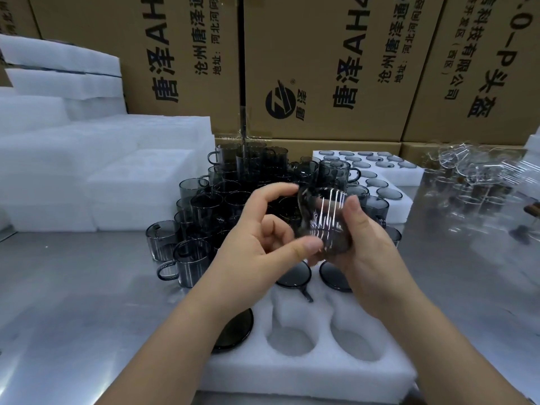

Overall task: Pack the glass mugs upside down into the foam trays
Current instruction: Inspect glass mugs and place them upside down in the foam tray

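Observation:
A smoky grey glass mug (324, 220), blurred by motion, hangs above the near foam tray (306, 372). My right hand (371, 252) grips it from the right and below. My left hand (263, 238) touches its left side with thumb and curled fingers. In the near tray, three mugs sit upside down: one (293, 274), one (333, 277) and one (235, 331) at the left. Two round pockets (290, 342) at the front are bare. A crowd of upright grey mugs (210, 200) stands on the steel table behind my hands.
A second foam tray (388, 206) with several upside-down mugs lies at the back right, another (409, 173) behind it. Stacks of white foam (87, 171) fill the left. Clear glassware (473, 176) sits at the far right. Cardboard boxes (321, 68) wall the back.

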